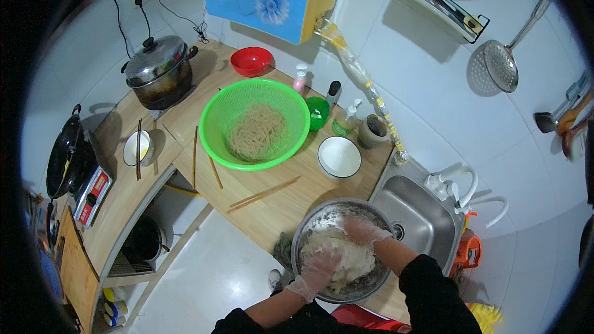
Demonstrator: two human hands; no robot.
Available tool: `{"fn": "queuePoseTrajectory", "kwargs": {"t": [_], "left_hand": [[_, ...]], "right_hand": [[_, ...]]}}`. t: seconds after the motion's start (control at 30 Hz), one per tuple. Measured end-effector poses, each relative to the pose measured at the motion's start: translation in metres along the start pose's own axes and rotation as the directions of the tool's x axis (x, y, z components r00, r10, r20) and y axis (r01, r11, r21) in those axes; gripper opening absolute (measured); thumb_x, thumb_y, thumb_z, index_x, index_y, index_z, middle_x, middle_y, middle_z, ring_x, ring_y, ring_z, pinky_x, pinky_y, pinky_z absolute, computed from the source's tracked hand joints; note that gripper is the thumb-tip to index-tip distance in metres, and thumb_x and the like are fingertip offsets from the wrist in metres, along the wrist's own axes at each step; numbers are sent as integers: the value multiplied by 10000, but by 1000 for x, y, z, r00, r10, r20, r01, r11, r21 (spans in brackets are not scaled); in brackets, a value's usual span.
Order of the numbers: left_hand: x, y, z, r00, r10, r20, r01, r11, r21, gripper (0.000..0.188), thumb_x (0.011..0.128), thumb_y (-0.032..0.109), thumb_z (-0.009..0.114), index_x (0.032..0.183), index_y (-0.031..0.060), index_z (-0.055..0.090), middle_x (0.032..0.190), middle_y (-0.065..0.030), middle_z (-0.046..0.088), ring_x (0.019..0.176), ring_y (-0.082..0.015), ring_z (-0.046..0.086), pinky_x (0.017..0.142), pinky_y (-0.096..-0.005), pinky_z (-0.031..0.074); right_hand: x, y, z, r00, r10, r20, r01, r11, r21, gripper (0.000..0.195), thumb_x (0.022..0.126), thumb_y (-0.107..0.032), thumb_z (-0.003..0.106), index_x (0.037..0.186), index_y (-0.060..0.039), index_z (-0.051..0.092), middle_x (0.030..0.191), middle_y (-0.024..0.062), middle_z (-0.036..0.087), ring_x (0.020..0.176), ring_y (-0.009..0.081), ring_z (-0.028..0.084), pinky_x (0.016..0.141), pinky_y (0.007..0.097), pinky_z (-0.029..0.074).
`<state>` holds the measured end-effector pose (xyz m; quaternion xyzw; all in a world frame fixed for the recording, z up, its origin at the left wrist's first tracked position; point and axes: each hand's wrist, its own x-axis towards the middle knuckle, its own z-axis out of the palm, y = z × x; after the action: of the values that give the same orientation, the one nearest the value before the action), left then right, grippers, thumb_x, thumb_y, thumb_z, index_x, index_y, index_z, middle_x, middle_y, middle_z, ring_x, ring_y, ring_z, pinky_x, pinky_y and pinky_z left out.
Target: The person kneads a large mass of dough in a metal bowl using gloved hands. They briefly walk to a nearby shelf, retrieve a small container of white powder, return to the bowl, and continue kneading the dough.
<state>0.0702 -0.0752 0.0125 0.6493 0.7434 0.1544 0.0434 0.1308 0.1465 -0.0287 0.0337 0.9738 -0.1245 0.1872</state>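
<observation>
A steel mixing bowl (388, 266) stands at the counter's near edge beside the sink, with pale, rough dough (355, 260) and loose flour inside. Both my hands are in it, wearing clear plastic gloves. My left hand (322, 266) lies on the near left part of the dough, its fingers partly blurred. My right hand (364, 230) is at the far side of the bowl, over the dough's upper edge, and its fingertips are hard to make out. Whether either hand grips any dough is not visible.
Left of the sink (420, 208) stands a white enamel bowl (339, 157). A green colander (255, 165) holds noodles (258, 132). Chopsticks (264, 194) lie on the wooden counter. Farther left are a lidded pot (160, 76), a small bowl (145, 148) and a wok (62, 157).
</observation>
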Motion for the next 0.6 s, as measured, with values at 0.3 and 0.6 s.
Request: {"fn": "queuePoseTrajectory", "kwargs": {"t": [0.3, 0.6], "left_hand": [[0, -2, 14, 1000, 11, -19, -11, 1000, 15, 501, 737, 185, 450, 1218, 120, 326, 1067, -190, 430, 913, -330, 470, 660, -459, 411], [5, -1, -19, 990, -99, 99, 104, 994, -43, 370, 751, 172, 435, 1116, 109, 420, 1001, -185, 440, 789, -299, 501, 614, -435, 404]], "right_hand": [[-28, -22, -37, 937, 90, 336, -57, 992, -109, 227, 774, -228, 448, 922, -90, 550, 885, 110, 575, 765, 295, 571, 646, 402, 461], [6, -60, -79, 922, 381, 64, -386, 919, 83, 153, 720, -107, 518, 839, -28, 575, 826, 160, 595, 805, 317, 578, 657, 417, 461]]}}
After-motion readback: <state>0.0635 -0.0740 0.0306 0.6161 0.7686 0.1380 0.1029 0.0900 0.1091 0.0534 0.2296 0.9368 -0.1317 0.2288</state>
